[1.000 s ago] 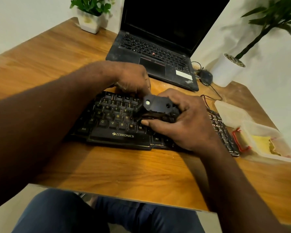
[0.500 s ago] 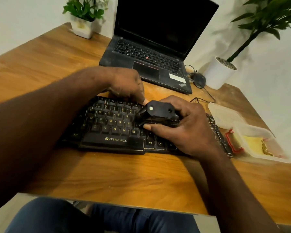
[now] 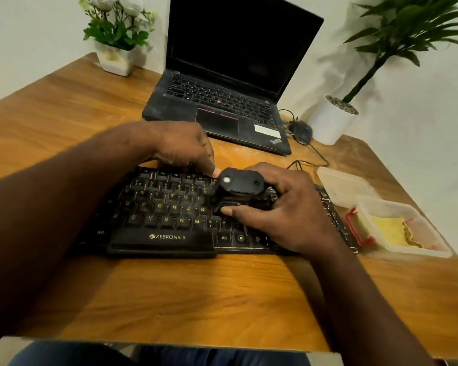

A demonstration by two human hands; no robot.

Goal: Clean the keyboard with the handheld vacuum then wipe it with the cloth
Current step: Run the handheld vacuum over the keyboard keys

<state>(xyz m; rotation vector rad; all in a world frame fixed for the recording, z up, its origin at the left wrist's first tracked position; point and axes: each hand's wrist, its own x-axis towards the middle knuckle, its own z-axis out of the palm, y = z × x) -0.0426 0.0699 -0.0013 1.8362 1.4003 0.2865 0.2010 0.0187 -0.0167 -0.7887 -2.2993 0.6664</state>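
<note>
Wooden desk [image 3: 169, 299] carries all items. Rear left: a white flower pot [image 3: 115, 60]. The left hand [image 3: 181, 146] rests on the rear edge of the black keyboard [image 3: 164, 207], fingers curled. Their tips are hidden, so a clasp cannot be confirmed. The left forearm covers the keyboard's left end. Behind the keyboard stands an open laptop [image 3: 222, 109], screen dark. The black handheld vacuum [image 3: 239, 182] sits on the keys right of centre, grasped by the fingers of the right hand [image 3: 283, 207], which hides the keys beneath. Rear right: a mouse [image 3: 300, 132] beside a white plant pot [image 3: 331, 122]. Far right: a clear lid [image 3: 344, 186], then a clear container [image 3: 418, 249] holding the yellow cloth [image 3: 389, 229], just beside the keyboard's right end.
</note>
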